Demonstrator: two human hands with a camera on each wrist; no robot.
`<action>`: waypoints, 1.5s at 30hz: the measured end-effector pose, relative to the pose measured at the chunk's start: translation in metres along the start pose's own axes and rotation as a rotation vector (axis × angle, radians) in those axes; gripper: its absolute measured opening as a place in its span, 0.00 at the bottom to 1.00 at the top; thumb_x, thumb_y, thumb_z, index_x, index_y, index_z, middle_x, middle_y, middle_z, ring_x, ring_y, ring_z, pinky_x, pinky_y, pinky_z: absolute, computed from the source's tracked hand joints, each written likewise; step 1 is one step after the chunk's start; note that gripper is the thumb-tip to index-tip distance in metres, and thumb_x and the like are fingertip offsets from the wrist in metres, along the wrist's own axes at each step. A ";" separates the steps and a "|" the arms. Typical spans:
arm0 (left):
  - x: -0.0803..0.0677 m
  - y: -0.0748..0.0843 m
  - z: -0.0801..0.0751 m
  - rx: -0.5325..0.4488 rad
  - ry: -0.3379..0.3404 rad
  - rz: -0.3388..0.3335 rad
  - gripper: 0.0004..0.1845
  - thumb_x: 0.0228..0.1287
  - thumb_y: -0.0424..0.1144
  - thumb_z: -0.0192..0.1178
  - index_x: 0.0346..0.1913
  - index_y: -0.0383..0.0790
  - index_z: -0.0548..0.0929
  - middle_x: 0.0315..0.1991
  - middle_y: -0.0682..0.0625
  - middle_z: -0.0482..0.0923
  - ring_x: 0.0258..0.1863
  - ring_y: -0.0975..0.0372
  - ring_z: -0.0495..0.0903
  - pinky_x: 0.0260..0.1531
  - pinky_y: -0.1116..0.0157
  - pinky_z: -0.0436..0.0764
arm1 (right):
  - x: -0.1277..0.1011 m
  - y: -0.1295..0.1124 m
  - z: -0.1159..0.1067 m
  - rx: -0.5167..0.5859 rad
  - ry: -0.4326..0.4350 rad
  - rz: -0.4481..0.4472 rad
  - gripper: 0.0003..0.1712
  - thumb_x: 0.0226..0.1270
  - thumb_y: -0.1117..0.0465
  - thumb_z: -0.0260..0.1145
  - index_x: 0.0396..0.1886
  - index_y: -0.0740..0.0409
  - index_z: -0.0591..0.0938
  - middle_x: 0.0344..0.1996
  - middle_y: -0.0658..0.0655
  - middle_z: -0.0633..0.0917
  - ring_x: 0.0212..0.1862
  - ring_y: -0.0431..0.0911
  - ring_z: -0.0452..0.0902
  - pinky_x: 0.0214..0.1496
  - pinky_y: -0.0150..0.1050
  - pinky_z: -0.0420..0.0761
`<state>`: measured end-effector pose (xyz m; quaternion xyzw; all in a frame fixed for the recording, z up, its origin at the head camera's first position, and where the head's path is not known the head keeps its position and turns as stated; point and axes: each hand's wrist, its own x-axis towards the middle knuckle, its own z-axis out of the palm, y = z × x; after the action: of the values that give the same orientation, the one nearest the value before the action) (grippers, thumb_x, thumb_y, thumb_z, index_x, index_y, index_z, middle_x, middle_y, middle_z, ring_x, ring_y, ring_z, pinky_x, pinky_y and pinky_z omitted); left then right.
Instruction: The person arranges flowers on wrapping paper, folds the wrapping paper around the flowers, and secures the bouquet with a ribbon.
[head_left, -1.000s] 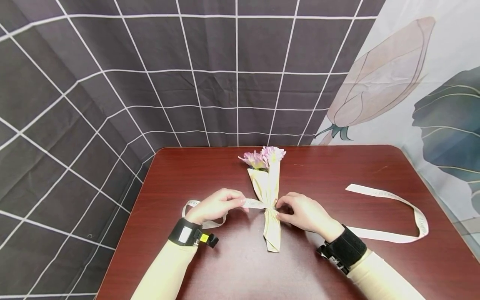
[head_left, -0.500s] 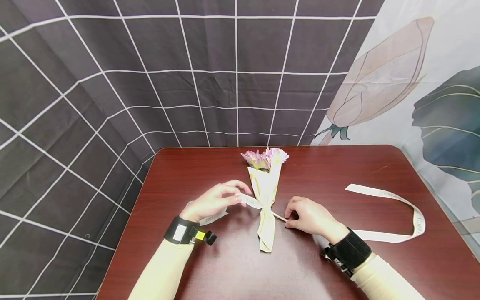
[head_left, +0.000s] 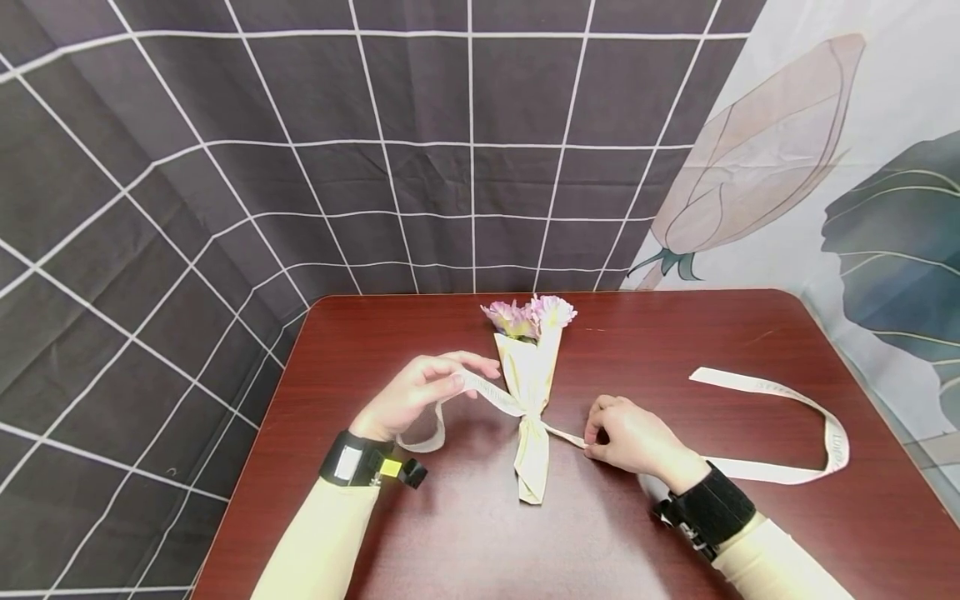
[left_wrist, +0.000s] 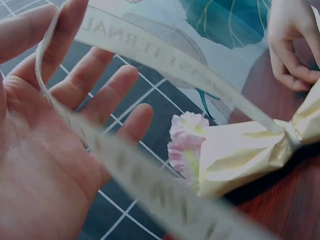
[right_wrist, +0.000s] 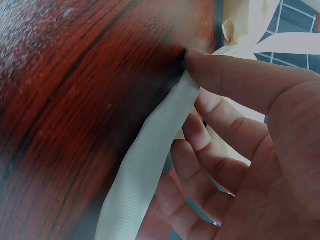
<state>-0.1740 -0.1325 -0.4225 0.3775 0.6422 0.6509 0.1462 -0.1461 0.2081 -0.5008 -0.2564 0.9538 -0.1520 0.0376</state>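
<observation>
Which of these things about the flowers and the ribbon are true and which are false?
1. The ribbon goes round the paper-wrapped bouquet. True.
2. The flowers are bright blue. False: they are pink and pale purple.
3. The left hand pinches one end of the ribbon. True.
4. The right hand rests flat and holds nothing. False: its thumb and fingers pinch the ribbon's other side.
5. The bouquet stands upright in a vase. False: it lies on the dark red table.
6. The ribbon's long tail loops over the table to the right. True.
</observation>
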 end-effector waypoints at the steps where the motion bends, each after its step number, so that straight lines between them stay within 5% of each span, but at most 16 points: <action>1: 0.001 0.001 0.000 -0.018 0.007 0.002 0.11 0.69 0.28 0.49 0.39 0.29 0.84 0.55 0.38 0.77 0.60 0.45 0.70 0.52 0.58 0.75 | 0.000 0.000 0.000 -0.001 -0.004 0.004 0.15 0.47 0.50 0.75 0.15 0.35 0.75 0.31 0.39 0.74 0.37 0.40 0.72 0.36 0.38 0.74; 10: 0.009 -0.009 0.012 -0.042 0.088 0.024 0.10 0.71 0.29 0.47 0.42 0.32 0.80 0.47 0.37 0.80 0.56 0.39 0.72 0.58 0.55 0.70 | 0.001 0.001 0.000 -0.004 -0.013 -0.006 0.15 0.48 0.52 0.74 0.15 0.36 0.75 0.30 0.40 0.74 0.37 0.40 0.72 0.37 0.38 0.74; 17: 0.018 -0.034 0.027 0.028 0.185 0.065 0.10 0.64 0.26 0.57 0.45 0.24 0.83 0.39 0.37 0.78 0.44 0.51 0.78 0.46 0.64 0.78 | 0.001 0.001 0.000 -0.012 -0.020 -0.003 0.14 0.49 0.52 0.74 0.16 0.37 0.76 0.30 0.40 0.74 0.37 0.42 0.71 0.37 0.39 0.74; 25: 0.026 -0.044 0.048 -0.119 0.274 0.130 0.11 0.55 0.24 0.65 0.37 0.15 0.81 0.35 0.48 0.80 0.35 0.62 0.78 0.36 0.70 0.79 | 0.001 0.001 0.000 -0.010 -0.024 -0.004 0.14 0.48 0.52 0.74 0.16 0.37 0.75 0.29 0.40 0.73 0.37 0.41 0.71 0.36 0.37 0.73; 32: 0.027 -0.050 0.058 -0.111 0.299 0.089 0.06 0.61 0.24 0.58 0.39 0.23 0.82 0.29 0.38 0.83 0.28 0.53 0.84 0.34 0.52 0.83 | 0.002 0.000 -0.002 0.001 -0.039 -0.004 0.13 0.50 0.52 0.74 0.17 0.37 0.76 0.28 0.41 0.73 0.35 0.41 0.69 0.34 0.37 0.72; 38: 0.027 -0.054 0.059 -0.066 0.329 0.037 0.05 0.68 0.26 0.51 0.41 0.30 0.77 0.26 0.37 0.77 0.22 0.54 0.77 0.27 0.65 0.80 | -0.002 0.000 -0.006 -0.009 -0.045 -0.012 0.13 0.46 0.51 0.75 0.19 0.37 0.77 0.27 0.41 0.73 0.35 0.41 0.69 0.35 0.37 0.71; 45: 0.029 -0.056 0.060 -0.098 0.303 0.069 0.06 0.72 0.27 0.44 0.45 0.27 0.70 0.26 0.38 0.67 0.22 0.54 0.67 0.26 0.71 0.70 | -0.013 0.007 -0.012 -0.040 -0.074 0.010 0.13 0.41 0.51 0.76 0.19 0.38 0.76 0.28 0.41 0.72 0.36 0.42 0.70 0.33 0.38 0.72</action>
<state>-0.1689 -0.0622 -0.4735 0.2893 0.6110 0.7356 0.0434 -0.1404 0.2234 -0.4918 -0.2580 0.9559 -0.1229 0.0684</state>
